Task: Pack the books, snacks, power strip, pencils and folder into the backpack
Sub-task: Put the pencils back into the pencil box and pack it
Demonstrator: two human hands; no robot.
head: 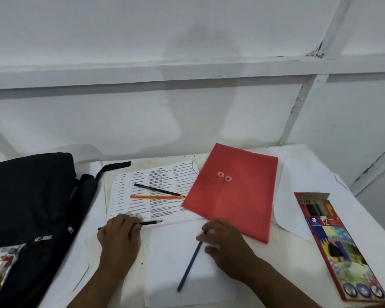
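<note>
A black backpack lies at the left of the white table, a snack packet poking out of its open zip. My left hand grips a black pencil at the lower edge of a printed sheet. My right hand pinches the top of a blue pencil lying on blank white paper. Another black pencil and an orange pencil lie on the printed sheet. A red string-tie folder lies in the middle. An open box of coloured pencils sits at the right.
The table is covered with loose white sheets and stands against a white panelled wall. A backpack strap trails toward the printed sheet. The table's right edge runs just behind the pencil box.
</note>
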